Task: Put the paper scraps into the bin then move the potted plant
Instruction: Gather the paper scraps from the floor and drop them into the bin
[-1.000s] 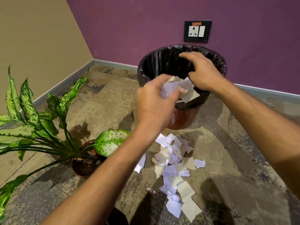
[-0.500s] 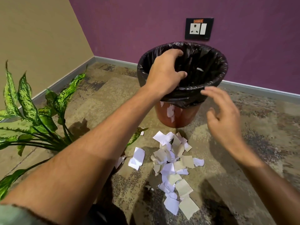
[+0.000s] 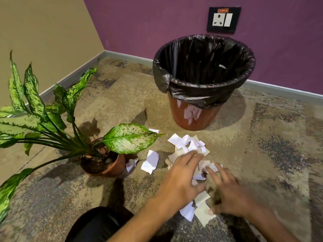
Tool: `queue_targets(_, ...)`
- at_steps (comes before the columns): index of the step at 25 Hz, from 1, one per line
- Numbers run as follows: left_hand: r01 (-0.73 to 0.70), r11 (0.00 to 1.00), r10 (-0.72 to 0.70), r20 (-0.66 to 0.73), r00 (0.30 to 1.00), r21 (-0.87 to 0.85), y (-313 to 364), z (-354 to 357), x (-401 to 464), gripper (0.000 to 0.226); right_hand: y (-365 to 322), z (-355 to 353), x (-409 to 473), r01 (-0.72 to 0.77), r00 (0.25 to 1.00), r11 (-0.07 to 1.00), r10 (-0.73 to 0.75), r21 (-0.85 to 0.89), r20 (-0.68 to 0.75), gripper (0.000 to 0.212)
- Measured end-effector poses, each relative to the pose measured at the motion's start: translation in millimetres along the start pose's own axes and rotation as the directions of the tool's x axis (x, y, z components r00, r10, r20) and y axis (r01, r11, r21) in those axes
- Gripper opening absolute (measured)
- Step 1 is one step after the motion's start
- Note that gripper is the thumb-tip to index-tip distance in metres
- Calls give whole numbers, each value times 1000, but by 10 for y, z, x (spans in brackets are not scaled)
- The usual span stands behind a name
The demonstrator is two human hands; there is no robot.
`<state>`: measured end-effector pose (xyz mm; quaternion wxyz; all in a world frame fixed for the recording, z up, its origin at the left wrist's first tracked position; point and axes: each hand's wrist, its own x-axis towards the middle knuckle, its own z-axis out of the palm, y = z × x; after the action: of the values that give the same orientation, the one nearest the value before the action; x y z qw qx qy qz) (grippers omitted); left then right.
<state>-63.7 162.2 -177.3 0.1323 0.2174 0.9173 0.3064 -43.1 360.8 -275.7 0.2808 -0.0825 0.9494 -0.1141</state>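
A pile of white and cream paper scraps (image 3: 183, 145) lies on the carpet in front of a brown bin (image 3: 194, 117) lined with a black bag. My left hand (image 3: 181, 177) spreads its fingers over the pile's middle. My right hand (image 3: 229, 193), blurred by motion, reaches onto the pile's right side with fingers extended. Neither hand grips paper that I can see. A potted plant (image 3: 104, 165) with speckled green leaves stands to the left of the pile in a brown pot. Two stray scraps (image 3: 150, 161) lie between pot and pile.
A purple wall with a black socket plate (image 3: 223, 19) rises behind the bin; a beige wall meets it at the left corner. My dark-clad knee (image 3: 99, 226) shows at the bottom. Patterned carpet stretches to the right of the bin.
Both hands came down from the bin to the scrap pile on the floor. The handful of paper they held a second ago is gone from them.
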Motion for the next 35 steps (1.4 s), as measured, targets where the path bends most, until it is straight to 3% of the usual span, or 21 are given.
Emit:
queue_targets(2,195,969,-221,177,959,152,-256,267,-160,106,-59,75,19,-17,1000,995,19,-97,20,135)
queue_targets(4,306,926,-357,246,901,223,-433,458,-263,123,-150,99,50,-21,1000,987,21,-159,-4,137)
queue_targets(7,368,894,-429,253,867,254,-583,633,-261,133,-236,69,134,-18,997,979,3,-204,-74,137)
queue_targets(11,365,879,-436,206,876,306,-673,690,-69,135,-331,-28,350,39,992,978,-64,-206,-112,126)
queue_targets(15,345,891,-403,167,900,294,-771,638,134,113,-445,-141,556,80,993,980,-93,-183,-67,89)
queue_targets(19,325,929,-337,40,941,177,-889,541,223,60,-459,-161,603,123,976,982,-147,-146,-162,49)
queue_targets(21,319,935,-324,8,946,157,-915,472,241,39,-430,-192,582,116,969,988,-135,-98,-207,44)
queue_targets(28,286,952,-272,-126,954,111,-764,178,242,22,-303,-483,445,55,932,996,-75,-66,-355,42)
queue_targets(31,234,971,-218,-203,955,56,-554,11,257,11,-278,-810,227,78,844,996,-45,38,-535,39)
queue_targets(35,96,995,-98,-353,930,-23,-109,-279,330,8,-385,-1582,-130,184,611,981,-64,63,-789,33)
